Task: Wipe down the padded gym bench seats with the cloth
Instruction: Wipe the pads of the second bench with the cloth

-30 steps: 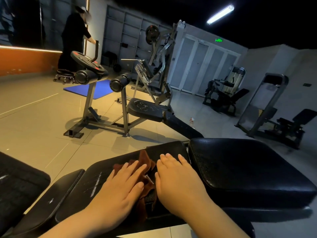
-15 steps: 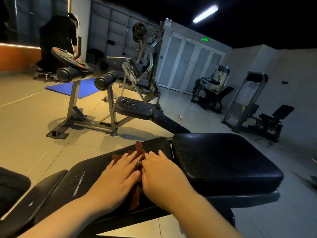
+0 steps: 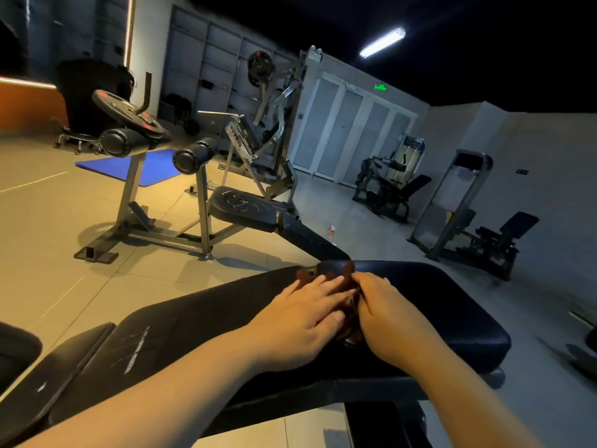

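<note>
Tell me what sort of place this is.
Most likely a gym: a padded bench up close, a weight plate beyond it, and a blue exercise mat farther back.

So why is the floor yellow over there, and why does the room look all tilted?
Head view: warm light yellows the floor at left; the tube lamp lights the doors cooler; the ceiling is nearly black; the wide lens tilts and bends the room; the cloth between the left hand and right hand looks dark and a bit blurred.
</note>
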`<act>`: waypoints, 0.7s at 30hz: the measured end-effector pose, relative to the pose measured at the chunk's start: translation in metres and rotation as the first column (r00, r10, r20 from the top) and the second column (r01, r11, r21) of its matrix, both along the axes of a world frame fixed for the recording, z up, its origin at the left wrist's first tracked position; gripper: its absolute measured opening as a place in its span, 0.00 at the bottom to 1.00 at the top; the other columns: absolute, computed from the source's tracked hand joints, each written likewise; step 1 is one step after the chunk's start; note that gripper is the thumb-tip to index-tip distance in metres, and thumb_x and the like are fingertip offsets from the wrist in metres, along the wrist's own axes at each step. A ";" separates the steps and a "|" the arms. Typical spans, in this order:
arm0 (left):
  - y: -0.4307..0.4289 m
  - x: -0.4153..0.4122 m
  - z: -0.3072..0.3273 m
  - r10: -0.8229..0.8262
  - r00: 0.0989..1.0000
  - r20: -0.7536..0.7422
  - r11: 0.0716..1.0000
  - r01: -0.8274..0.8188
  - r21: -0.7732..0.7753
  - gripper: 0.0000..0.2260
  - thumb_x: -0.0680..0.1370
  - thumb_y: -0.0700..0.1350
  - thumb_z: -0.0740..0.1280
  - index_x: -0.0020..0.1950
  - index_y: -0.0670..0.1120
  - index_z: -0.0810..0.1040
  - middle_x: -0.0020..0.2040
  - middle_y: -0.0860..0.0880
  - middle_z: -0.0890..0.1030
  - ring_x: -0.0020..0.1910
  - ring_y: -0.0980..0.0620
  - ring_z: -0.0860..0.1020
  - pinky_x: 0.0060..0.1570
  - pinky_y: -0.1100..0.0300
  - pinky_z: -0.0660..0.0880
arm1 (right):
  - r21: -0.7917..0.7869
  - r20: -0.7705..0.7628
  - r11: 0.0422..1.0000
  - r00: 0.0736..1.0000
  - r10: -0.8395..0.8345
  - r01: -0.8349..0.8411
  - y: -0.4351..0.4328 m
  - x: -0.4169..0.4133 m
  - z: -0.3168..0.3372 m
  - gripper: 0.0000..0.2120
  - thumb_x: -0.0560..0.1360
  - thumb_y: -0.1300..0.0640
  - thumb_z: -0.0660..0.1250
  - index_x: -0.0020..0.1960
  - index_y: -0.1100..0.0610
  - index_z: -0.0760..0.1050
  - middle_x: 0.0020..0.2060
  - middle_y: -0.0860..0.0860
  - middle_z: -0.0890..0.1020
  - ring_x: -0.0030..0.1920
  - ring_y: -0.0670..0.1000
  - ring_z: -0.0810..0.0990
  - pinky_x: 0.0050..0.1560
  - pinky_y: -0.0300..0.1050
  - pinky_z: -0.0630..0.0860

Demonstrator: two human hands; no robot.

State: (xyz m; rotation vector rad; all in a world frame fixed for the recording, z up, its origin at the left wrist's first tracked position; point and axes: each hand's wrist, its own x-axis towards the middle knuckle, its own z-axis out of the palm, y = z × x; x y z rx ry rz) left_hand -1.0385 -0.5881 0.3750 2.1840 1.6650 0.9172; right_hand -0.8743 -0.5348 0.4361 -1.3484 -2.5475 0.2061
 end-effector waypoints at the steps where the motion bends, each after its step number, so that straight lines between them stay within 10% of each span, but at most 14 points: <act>1: -0.012 -0.004 -0.009 -0.001 1.000 0.002 1.000 0.001 0.020 0.21 0.85 0.58 0.50 0.78 0.65 0.53 0.79 0.67 0.49 0.78 0.65 0.42 0.76 0.56 0.38 | 0.000 0.022 1.000 1.000 0.001 -0.001 -0.001 -0.001 0.000 0.17 0.85 0.53 0.53 0.73 0.46 0.67 0.69 0.49 0.73 0.73 0.52 0.68 0.70 0.53 0.72; 7: -0.026 -0.046 -0.045 0.216 0.976 0.010 0.972 -0.214 -0.093 0.23 0.83 0.62 0.46 0.79 0.64 0.50 0.80 0.63 0.48 0.79 0.61 0.42 0.79 0.50 0.43 | 0.041 0.177 0.995 0.981 0.077 -0.085 -0.014 -0.010 0.001 0.22 0.87 0.51 0.51 0.80 0.47 0.56 0.79 0.45 0.59 0.80 0.48 0.51 0.78 0.45 0.45; 11: 0.010 -0.060 -0.040 0.342 0.936 -0.083 0.916 -0.351 -0.192 0.24 0.84 0.59 0.46 0.80 0.59 0.50 0.82 0.55 0.48 0.80 0.50 0.45 0.77 0.39 0.46 | 0.016 0.234 0.980 0.954 0.187 -0.197 -0.025 -0.049 -0.009 0.22 0.86 0.49 0.50 0.80 0.45 0.57 0.78 0.43 0.62 0.79 0.44 0.56 0.78 0.46 0.42; 16: -0.049 -0.056 -0.058 0.264 0.964 0.035 0.961 -0.260 -0.092 0.23 0.83 0.62 0.46 0.79 0.66 0.47 0.79 0.66 0.45 0.78 0.62 0.39 0.77 0.52 0.38 | 0.125 0.251 0.965 0.948 0.195 -0.231 -0.022 -0.064 -0.026 0.17 0.85 0.49 0.52 0.72 0.43 0.68 0.71 0.41 0.71 0.72 0.43 0.67 0.79 0.47 0.56; 21: -0.051 -0.089 -0.068 0.349 0.937 0.000 0.912 -0.340 -0.232 0.24 0.83 0.62 0.47 0.80 0.63 0.48 0.80 0.63 0.45 0.79 0.59 0.41 0.77 0.51 0.39 | 0.163 0.344 0.950 0.918 0.198 -0.265 -0.022 -0.064 -0.031 0.22 0.86 0.48 0.49 0.80 0.45 0.59 0.78 0.42 0.61 0.78 0.43 0.57 0.76 0.40 0.43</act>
